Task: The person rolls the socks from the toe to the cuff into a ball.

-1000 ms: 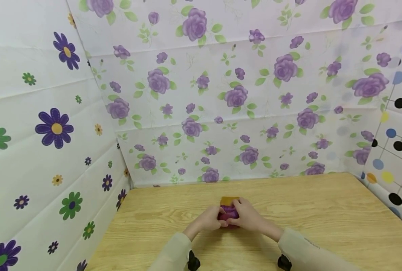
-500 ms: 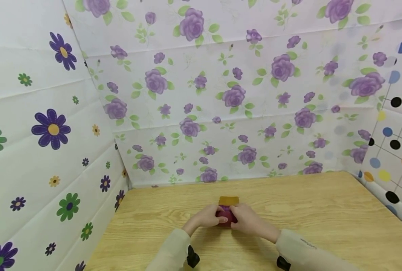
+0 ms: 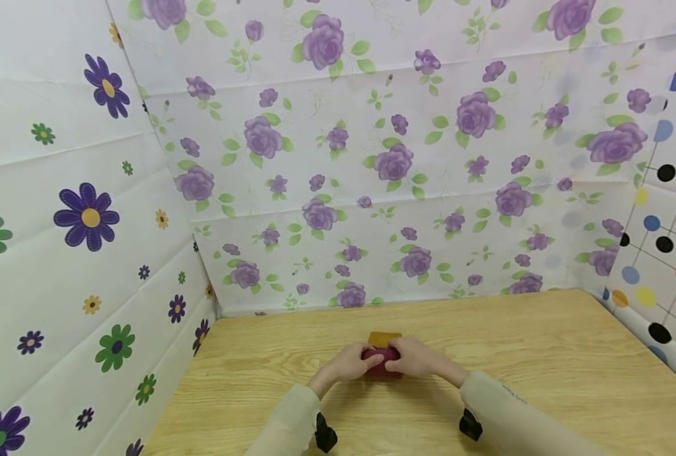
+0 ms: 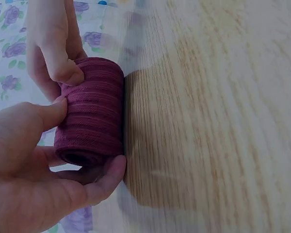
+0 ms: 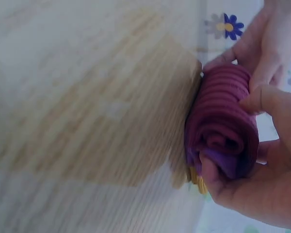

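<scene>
A ribbed knit cloth, rolled up at the near end, lies on the table between both hands. Its roll [image 3: 383, 368] is maroon, and a flat mustard end [image 3: 380, 339] sticks out beyond it. In the right wrist view, purple fabric [image 5: 228, 160] shows under the spiral of the roll. My left hand [image 3: 350, 363] grips the roll's left end, thumb on the near side. My right hand [image 3: 420, 358] holds the right end, with one fingertip at the spiral. Whether the cloth is a sock or another garment I cannot tell.
The wooden table [image 3: 514, 354] runs back to a rose-printed wall sheet [image 3: 395, 215]. A daisy-printed sheet [image 3: 41, 285] borders its left side, and a dotted sheet [image 3: 657, 266] its right. A black strap piece [image 3: 325, 434] hangs at the left wrist.
The maroon roll has advanced away from me and now covers the purple band seen before. Both hands have shifted with it, thumbs now on its near side. The mustard end stays flat.
</scene>
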`<move>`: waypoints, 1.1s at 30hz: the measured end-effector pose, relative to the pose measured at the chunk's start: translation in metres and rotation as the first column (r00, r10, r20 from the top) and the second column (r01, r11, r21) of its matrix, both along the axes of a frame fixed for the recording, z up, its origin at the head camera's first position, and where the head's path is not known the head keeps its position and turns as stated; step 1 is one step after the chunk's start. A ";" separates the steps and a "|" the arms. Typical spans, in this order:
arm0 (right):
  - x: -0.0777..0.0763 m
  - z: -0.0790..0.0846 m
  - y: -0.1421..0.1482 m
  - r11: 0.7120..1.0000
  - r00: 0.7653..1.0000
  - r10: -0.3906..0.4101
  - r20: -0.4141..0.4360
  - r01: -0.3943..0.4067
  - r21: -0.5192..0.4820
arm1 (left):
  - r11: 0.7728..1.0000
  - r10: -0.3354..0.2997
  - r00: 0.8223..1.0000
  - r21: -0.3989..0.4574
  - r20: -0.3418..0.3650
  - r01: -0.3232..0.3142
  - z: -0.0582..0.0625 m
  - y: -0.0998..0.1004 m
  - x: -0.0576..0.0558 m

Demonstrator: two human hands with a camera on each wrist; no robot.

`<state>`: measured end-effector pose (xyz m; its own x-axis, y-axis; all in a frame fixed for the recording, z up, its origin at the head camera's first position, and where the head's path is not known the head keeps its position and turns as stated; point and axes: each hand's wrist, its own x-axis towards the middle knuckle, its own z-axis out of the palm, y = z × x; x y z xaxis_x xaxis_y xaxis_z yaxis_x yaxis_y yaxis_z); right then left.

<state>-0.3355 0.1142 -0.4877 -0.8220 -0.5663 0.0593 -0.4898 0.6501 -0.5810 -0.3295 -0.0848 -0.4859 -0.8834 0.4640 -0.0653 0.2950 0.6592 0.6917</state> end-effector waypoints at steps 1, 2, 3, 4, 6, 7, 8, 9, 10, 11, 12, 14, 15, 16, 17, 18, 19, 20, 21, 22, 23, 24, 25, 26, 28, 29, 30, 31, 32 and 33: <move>-0.002 0.001 0.001 1.000 1.000 -0.003 0.023 0.003 -0.009 | 1.000 0.013 1.000 0.012 -0.001 -0.013 -0.001 0.000 0.000; -0.004 0.001 0.002 1.000 0.999 -0.004 0.040 0.005 -0.017 | 0.999 0.028 1.000 0.028 0.004 -0.028 -0.001 -0.001 0.000; -0.005 0.001 0.003 1.000 0.998 -0.007 0.056 0.009 -0.026 | 0.998 0.040 0.999 0.042 0.006 -0.041 -0.002 -0.001 0.000; -0.007 0.001 0.004 0.999 0.997 -0.010 0.070 0.012 -0.040 | 0.997 0.052 0.999 0.051 0.004 -0.052 -0.003 -0.002 0.000; -0.011 0.000 0.005 0.999 0.996 -0.015 0.083 0.019 -0.049 | 0.995 0.074 0.997 0.070 0.015 -0.075 -0.005 -0.003 0.000; -0.012 0.000 0.006 0.998 0.996 -0.017 0.091 0.023 -0.058 | 0.994 0.082 0.996 0.077 0.020 -0.083 -0.005 -0.003 0.000; -0.014 0.000 0.007 0.997 0.995 -0.021 0.101 0.028 -0.067 | 0.992 0.086 0.996 0.087 0.026 -0.088 -0.006 -0.003 0.000; -0.015 -0.001 0.007 0.996 0.993 -0.027 0.113 0.036 -0.078 | 0.992 0.090 0.996 0.092 0.029 -0.092 -0.006 -0.003 0.000; -0.016 -0.001 0.007 0.995 0.992 -0.031 0.125 0.042 -0.089 | 0.991 0.092 0.995 0.099 0.033 -0.095 -0.006 -0.003 0.000; -0.016 -0.001 0.008 0.994 0.990 -0.036 0.139 0.050 -0.094 | 0.990 0.095 0.995 0.104 0.037 -0.098 -0.006 -0.003 0.000; -0.017 -0.002 0.008 0.993 0.988 -0.041 0.151 0.057 -0.101 | 0.989 0.096 0.995 0.106 0.033 -0.099 -0.006 -0.002 0.000; -0.018 -0.002 0.007 0.991 0.984 -0.059 0.170 0.078 -0.108 | 0.989 0.100 0.995 0.110 0.024 -0.102 -0.007 -0.002 0.000; -0.018 -0.003 0.007 0.990 0.981 -0.070 0.181 0.091 -0.112 | 0.988 0.101 0.995 0.113 0.021 -0.103 -0.008 -0.001 0.000; -0.018 -0.003 0.006 0.988 0.978 -0.082 0.194 0.105 -0.115 | 0.987 0.101 0.995 0.125 0.025 -0.103 -0.008 -0.001 0.000; -0.018 -0.003 0.006 0.985 0.973 -0.097 0.207 0.123 -0.118 | 0.985 0.102 0.994 0.134 0.027 -0.105 -0.009 0.000 0.001; -0.017 -0.003 0.005 0.982 0.969 -0.115 0.218 0.144 -0.121 | 0.983 0.101 0.994 0.148 0.031 -0.105 -0.009 0.001 0.001; -0.017 -0.004 0.005 0.978 0.963 -0.136 0.232 0.167 -0.124 | 0.981 0.103 0.994 0.161 0.040 -0.108 -0.009 0.001 0.002; -0.016 -0.003 0.004 0.973 0.957 -0.154 0.246 0.190 -0.131 | 0.980 0.104 0.994 0.165 0.037 -0.109 -0.009 0.002 0.002; -0.016 -0.004 0.003 0.967 0.950 -0.175 0.260 0.216 -0.137 | 0.980 0.110 0.993 0.164 0.035 -0.115 -0.010 0.003 0.003; -0.015 -0.004 0.002 0.960 0.942 -0.194 0.273 0.239 -0.143 | 0.979 0.115 0.993 0.164 0.032 -0.119 -0.010 0.003 0.003; -0.015 -0.005 0.002 0.954 0.936 -0.212 0.283 0.261 -0.149 | 0.980 0.121 0.992 0.154 0.023 -0.124 -0.010 0.004 0.003; -0.014 -0.005 0.001 0.948 0.931 -0.224 0.289 0.277 -0.156 | 0.981 0.128 0.992 0.143 0.011 -0.128 -0.011 0.004 0.003; -0.014 -0.005 0.000 0.944 0.927 -0.229 0.297 0.286 -0.165 | 0.982 0.136 0.991 0.130 -0.004 -0.135 -0.011 0.005 0.003; -0.014 -0.005 0.000 0.940 0.925 -0.233 0.301 0.293 -0.173 | 0.983 0.143 0.990 0.118 -0.019 -0.140 -0.011 0.005 0.003; -0.014 -0.005 -0.001 0.937 0.924 -0.231 0.303 0.296 -0.186 | 0.983 0.152 0.988 0.107 -0.036 -0.147 -0.011 0.006 0.004; -0.014 -0.005 -0.002 0.936 0.926 -0.231 0.300 0.295 -0.191 | 0.984 0.154 0.987 0.100 -0.050 -0.149 -0.011 0.007 0.004; -0.014 -0.005 -0.002 0.936 0.927 -0.227 0.299 0.293 -0.197 | 0.985 0.155 0.985 0.089 -0.069 -0.149 -0.011 0.007 0.004; -0.014 -0.005 -0.002 0.934 0.926 -0.228 0.302 0.295 -0.200 | 0.985 0.156 0.984 0.081 -0.083 -0.150 -0.011 0.007 0.004; -0.013 -0.005 -0.002 0.932 0.924 -0.232 0.304 0.300 -0.201 | 0.986 0.154 0.983 0.072 -0.098 -0.148 -0.010 0.008 0.004; -0.013 -0.005 -0.003 0.930 0.922 -0.234 0.309 0.305 -0.204 | 0.988 0.151 0.982 0.062 -0.112 -0.145 -0.010 0.008 0.004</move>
